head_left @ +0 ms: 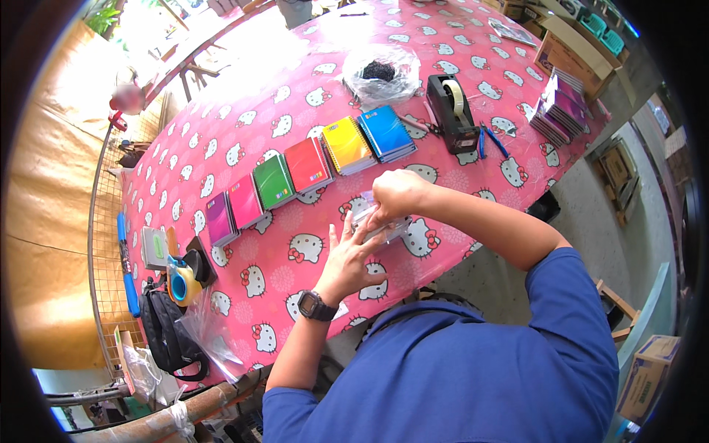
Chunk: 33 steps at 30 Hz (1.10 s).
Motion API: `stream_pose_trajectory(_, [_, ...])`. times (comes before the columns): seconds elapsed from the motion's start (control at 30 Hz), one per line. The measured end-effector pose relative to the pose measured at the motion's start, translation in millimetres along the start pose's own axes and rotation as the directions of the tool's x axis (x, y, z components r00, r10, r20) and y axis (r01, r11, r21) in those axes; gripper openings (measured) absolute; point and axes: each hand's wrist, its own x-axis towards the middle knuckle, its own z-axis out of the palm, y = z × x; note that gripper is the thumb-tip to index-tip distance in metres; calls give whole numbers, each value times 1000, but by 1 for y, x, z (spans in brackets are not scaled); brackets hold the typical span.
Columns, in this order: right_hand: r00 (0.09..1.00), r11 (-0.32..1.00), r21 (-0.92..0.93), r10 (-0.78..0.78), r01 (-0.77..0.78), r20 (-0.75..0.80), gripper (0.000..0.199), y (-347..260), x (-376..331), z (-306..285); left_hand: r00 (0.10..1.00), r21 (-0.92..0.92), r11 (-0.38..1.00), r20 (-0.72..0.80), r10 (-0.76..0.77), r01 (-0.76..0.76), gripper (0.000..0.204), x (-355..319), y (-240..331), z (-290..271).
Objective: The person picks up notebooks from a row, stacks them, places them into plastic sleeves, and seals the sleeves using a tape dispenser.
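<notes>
My left hand (353, 257), with a dark watch on its wrist, lies with fingers spread across a clear plastic packet (397, 230) near the table's front edge. My right hand (399, 195) is closed at the packet's far side, fingertips bent down over the plastic. What lies inside the packet is mostly hidden by my hands. Just beyond them runs a slanting row of spiral notebook stacks: purple (221, 219), pink (245, 199), green (273, 181), red (307, 164), yellow (347, 145) and blue (386, 133).
A black tape dispenser (452, 114), blue-handled pliers (493, 142) and a plastic bag of black bits (379, 71) stand beyond the row. More purple notebooks (561, 111) are stacked far right. At left are a tape roll (181, 284) and a black bag (166, 325) on the pink tablecloth (284, 277).
</notes>
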Motion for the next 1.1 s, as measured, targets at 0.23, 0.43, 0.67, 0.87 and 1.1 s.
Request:
stream_pose_trajectory(0.23, [983, 973, -164, 146, -163, -109, 66, 4, -10, 3, 999, -78, 997, 18, 31, -30, 89, 1, 5, -2])
stream_pose_trajectory(0.43, [962, 968, 150, 225, -203, -152, 58, 75, -46, 6, 882, -151, 986, -470, -10, -70, 73, -17, -11, 15])
stream_pose_trajectory(0.67, [942, 680, 676, -66, 285, -330, 54, 58, -8, 60, 901, -735, 674, -336, -275, -69, 47, 37, -38, 18])
stream_pose_trajectory(0.87, [947, 394, 867, -24, 304, -321, 23, 60, 5, 68, 658, -699, 629, -655, -371, -341, 54, 43, -9, -11])
stream_pose_trajectory(1.1, [733, 453, 612, -153, 649, -663, 23, 41, -7, 32, 965, -984, 175, -9, -262, 38, 34, 40, -25, 21])
